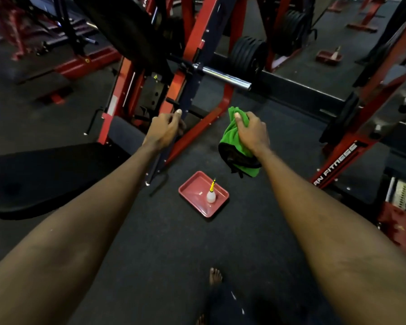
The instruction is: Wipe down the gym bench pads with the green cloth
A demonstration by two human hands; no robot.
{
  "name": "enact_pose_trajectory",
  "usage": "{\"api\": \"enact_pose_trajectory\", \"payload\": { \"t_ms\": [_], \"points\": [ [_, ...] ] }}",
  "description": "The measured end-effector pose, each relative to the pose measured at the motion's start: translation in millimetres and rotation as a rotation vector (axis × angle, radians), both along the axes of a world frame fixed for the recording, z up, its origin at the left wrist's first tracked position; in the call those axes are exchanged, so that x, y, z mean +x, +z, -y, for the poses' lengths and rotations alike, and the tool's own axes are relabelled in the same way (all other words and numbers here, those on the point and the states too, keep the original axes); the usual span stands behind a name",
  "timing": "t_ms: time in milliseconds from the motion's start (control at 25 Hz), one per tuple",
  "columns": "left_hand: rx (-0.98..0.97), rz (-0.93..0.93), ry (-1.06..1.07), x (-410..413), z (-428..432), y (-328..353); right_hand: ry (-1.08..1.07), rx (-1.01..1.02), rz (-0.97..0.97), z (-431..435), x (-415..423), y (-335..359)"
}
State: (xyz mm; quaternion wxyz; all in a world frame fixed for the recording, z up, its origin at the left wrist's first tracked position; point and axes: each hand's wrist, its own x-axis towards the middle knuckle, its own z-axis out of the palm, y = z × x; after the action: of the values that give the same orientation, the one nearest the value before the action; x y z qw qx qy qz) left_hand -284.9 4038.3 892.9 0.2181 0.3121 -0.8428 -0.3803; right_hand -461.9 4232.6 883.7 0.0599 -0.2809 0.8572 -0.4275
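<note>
My right hand (250,132) grips a bunched green cloth (231,137) that hangs down over the floor, with a dark patch on its lower folds. My left hand (165,130) is held out in the air with loosely curled fingers and holds nothing. It hovers in front of the red machine frame (204,123). The black bench seat pad (40,177) lies at the lower left, apart from both hands. A tilted black back pad (127,31) rises at the upper middle.
A red tray (192,191) sits on the dark floor between my arms, with a small white squeeze bottle (211,195) standing in it. A chrome bar sleeve (225,77) sticks out above. Black weight plates (246,56) and red frames (352,148) stand to the right. My bare foot (215,275) is below.
</note>
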Motion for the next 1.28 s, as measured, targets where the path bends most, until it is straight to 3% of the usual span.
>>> {"api": "enact_pose_trajectory", "payload": {
  "t_ms": [400, 720, 1080, 1280],
  "points": [
    [0.134, 0.114, 0.015, -80.6, 116.6, -68.5, 0.025, 0.114, 0.138, 138.4, -69.5, -84.7],
    [0.247, 0.298, -0.085, -147.0, 231.1, -225.6, -0.130, 0.249, 0.336, 241.4, -99.9, -242.0],
    [0.331, 0.429, -0.151, -201.4, 275.5, -529.9, -0.204, 0.329, 0.463, 315.5, -137.2, -574.4],
    [0.364, 0.424, -0.131, -218.9, 272.2, -703.9, -0.144, 0.375, 0.401, 329.3, -135.4, -761.3]
  ]
}}
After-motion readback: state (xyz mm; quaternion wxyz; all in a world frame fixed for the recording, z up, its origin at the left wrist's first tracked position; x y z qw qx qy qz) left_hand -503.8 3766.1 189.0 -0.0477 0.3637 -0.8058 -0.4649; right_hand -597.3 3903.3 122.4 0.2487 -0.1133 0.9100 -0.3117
